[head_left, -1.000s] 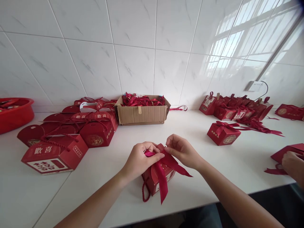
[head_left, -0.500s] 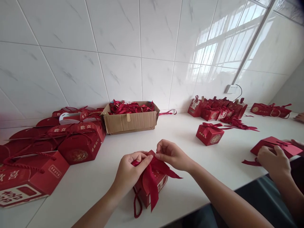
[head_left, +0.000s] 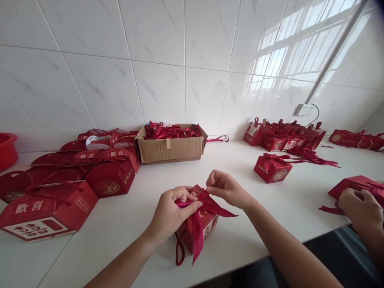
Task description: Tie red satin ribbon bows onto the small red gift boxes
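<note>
A red gift box (head_left: 187,236) with a twisted cord handle (head_left: 179,253) stands on the white table before me. Across its top lies a dark red satin ribbon (head_left: 198,232), two tails of which hang over the front and right side. My left hand (head_left: 177,206) pinches the ribbon between thumb and fingers at the left of the box top. Just right of the knot, my right hand (head_left: 226,189) has thumb and forefinger pressed together at the ribbon's edge; the rest of its fingers are curled.
Several red boxes (head_left: 111,180) crowd the left side, near a red basin (head_left: 7,150). A cardboard box (head_left: 171,150) of ribbons stands by the wall. Rightward are a bowed red box (head_left: 273,170), more boxes (head_left: 282,138), and another person's hand (head_left: 361,206) on a red box (head_left: 345,186).
The view has swung slightly left, so the red basin now shows and everything sits farther right. Both hands stay at the ribbon on the box with nearly the same hold.
</note>
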`<state>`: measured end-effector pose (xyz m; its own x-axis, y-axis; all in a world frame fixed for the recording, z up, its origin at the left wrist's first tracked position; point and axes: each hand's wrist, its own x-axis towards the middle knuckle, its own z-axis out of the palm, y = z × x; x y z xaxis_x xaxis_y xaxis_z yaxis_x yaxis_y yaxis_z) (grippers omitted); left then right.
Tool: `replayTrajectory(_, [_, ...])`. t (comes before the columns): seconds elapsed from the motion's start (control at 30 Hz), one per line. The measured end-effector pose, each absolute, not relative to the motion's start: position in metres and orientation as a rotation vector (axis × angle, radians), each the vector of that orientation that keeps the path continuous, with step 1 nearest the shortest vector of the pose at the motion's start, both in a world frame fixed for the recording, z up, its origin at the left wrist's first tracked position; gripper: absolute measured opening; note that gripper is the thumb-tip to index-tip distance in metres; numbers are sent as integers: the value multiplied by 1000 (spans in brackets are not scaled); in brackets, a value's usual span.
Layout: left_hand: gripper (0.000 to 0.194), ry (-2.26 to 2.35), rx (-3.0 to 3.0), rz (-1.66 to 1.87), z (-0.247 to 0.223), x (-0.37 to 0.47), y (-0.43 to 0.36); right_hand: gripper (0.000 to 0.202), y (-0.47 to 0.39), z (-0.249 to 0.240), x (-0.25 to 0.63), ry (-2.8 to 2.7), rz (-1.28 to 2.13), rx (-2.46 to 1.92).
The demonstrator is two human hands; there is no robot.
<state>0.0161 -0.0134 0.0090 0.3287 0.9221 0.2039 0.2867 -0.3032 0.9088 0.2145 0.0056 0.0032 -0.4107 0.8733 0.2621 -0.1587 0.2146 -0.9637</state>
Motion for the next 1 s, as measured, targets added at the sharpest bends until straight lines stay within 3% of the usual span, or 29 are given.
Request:
replayTrajectory(0.37, [47, 1028, 1709, 1007, 15, 14, -15, 26, 4, 9, 213, -1623, 1320, -774])
replayTrajectory(0.8, [48, 1061, 1806, 1051, 7, 17, -16, 34, 10, 4, 221, -1552, 1250, -756])
replayTrajectory(1.0, [17, 1073, 1754, 960, 9, 11, -16, 29, 8, 5, 228, -1603, 1306, -817])
